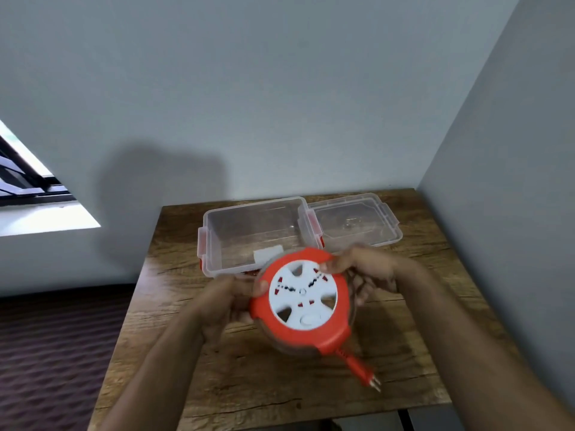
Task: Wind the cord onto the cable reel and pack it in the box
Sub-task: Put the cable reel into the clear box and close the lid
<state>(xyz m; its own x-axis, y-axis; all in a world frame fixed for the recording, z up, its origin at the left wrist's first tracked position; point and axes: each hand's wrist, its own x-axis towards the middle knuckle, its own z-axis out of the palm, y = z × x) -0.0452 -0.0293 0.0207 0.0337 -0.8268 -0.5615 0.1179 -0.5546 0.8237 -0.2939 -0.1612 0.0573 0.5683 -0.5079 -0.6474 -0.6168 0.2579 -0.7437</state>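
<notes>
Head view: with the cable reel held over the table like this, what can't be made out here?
- How much cord is wound: the cable reel shows its face, and its orange rim hides the spool.
- Fingers behind the reel: left hand and right hand are motion-blurred and partly hidden.
- Plug: blurred, prongs unclear.
- Box near wall: partly hidden by the reel.
- White label inside the box: too small to read.

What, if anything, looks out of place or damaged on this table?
Nothing stands out. Both hands, left hand and right hand, grip the cable reel, its plug dangling on a short cord stub. The clear box stands open, its lid beside it on the table.
</notes>
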